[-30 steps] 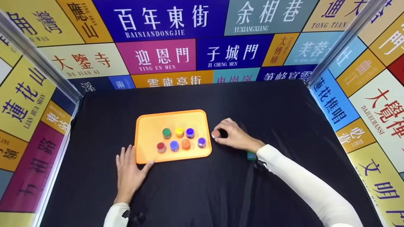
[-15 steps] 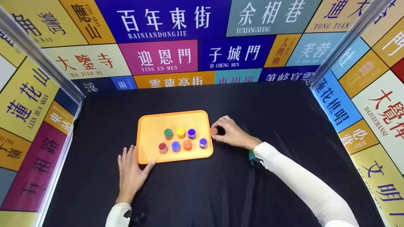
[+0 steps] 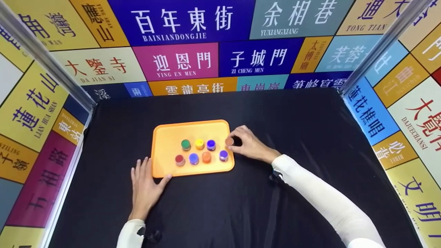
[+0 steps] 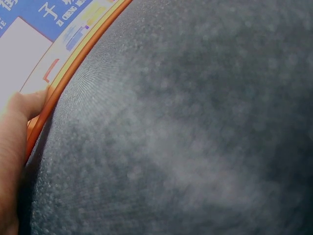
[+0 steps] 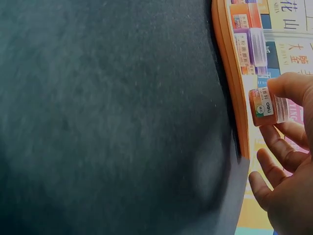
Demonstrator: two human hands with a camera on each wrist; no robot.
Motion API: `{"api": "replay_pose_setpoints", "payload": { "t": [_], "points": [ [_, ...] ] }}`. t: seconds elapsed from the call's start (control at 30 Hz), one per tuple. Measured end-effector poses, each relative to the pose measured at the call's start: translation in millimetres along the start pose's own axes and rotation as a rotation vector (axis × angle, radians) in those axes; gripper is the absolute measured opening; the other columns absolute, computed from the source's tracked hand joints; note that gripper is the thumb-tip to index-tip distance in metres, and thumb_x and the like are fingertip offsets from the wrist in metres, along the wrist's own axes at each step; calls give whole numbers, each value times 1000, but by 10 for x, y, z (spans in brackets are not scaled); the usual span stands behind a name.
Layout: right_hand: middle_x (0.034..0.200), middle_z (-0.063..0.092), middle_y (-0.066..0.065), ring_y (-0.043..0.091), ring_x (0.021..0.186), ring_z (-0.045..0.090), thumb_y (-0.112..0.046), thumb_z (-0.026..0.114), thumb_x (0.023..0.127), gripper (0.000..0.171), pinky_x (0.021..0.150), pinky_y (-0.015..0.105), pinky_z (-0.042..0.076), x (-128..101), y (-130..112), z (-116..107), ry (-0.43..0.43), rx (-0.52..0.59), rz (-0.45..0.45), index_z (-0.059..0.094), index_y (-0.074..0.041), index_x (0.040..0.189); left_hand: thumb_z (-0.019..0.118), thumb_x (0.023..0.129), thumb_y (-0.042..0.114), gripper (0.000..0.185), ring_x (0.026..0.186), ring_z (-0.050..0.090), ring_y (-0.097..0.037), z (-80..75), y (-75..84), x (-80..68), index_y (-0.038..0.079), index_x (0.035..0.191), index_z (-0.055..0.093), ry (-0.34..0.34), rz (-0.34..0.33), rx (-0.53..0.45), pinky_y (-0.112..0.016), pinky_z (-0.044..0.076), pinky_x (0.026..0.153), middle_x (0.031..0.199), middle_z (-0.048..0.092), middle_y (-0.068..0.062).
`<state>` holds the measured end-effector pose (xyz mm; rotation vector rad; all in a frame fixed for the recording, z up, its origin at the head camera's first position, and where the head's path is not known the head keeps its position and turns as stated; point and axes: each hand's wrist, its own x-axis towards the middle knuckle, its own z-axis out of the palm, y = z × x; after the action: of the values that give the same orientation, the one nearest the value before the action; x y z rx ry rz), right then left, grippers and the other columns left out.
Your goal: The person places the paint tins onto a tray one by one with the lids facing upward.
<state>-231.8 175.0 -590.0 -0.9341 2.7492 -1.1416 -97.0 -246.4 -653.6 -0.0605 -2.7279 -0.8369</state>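
Note:
In the head view, my right hand (image 3: 253, 144) pinches a small brown paint jar (image 3: 229, 141) between thumb and fingers at the right rim of an orange tray (image 3: 165, 137). The right wrist view shows the jar's label and clear lid (image 5: 282, 108) side-on, just above the tray's edge. Several capped paint jars stand in the tray, among them a green jar (image 3: 186, 144), a yellow jar (image 3: 199, 144), a red jar (image 3: 180, 160) and a purple jar (image 3: 223, 155). My left hand (image 3: 146, 187) lies at the tray's front left corner, fingers extended, its thumb (image 4: 32, 103) touching the rim.
Black cloth (image 3: 213, 210) covers the table. Panels printed with large characters (image 3: 186, 24) stand behind it and on both sides, with metal posts (image 3: 372, 51) at the back corners. A sliver of something green shows beside the right cuff, mostly hidden.
My right hand has carried the brown paint jar left, from beside the tray to its right rim. The left hand keeps its place at the tray corner. The head view has shifted slightly.

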Motion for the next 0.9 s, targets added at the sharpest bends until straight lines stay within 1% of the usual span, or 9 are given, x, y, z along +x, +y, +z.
{"api": "replay_pose_setpoints", "payload": {
  "t": [0.1,0.23,0.47,0.73,0.9],
  "points": [
    [116,72,7,29,120,55,-22,88,94,34,105,46,48,30,-8,51,-5,3,1,77,-9,123,87,92,51,100,163,25,-52,10,-6,0,-5,163,44,-5,-2,5,-66,7,135,170,41,-28],
    [113,73,8,29,119,56,-19,87,92,33,103,45,49,74,-25,118,1,-6,-22,76,-7,121,86,92,52,101,163,24,-52,10,-6,5,-5,163,44,-9,-4,2,-66,7,135,171,40,-28],
    [117,74,6,27,122,55,-22,87,95,34,106,44,49,127,-38,193,9,-11,2,77,-9,124,87,92,50,100,163,25,-52,-3,12,9,-5,163,44,-13,-17,13,-66,8,135,171,41,-28],
    [116,76,6,29,125,54,-23,87,96,33,109,48,45,147,-28,219,17,-14,18,77,-9,124,87,92,51,101,164,24,-51,-7,9,9,-5,164,43,-25,-21,8,-67,7,135,171,40,-28],
    [115,75,7,31,124,54,-22,86,97,32,109,50,44,144,-28,209,22,-18,19,77,-8,124,88,91,50,101,164,24,-51,-16,6,9,-5,164,43,-21,-19,3,-67,7,135,171,40,-28]
  ]
}}
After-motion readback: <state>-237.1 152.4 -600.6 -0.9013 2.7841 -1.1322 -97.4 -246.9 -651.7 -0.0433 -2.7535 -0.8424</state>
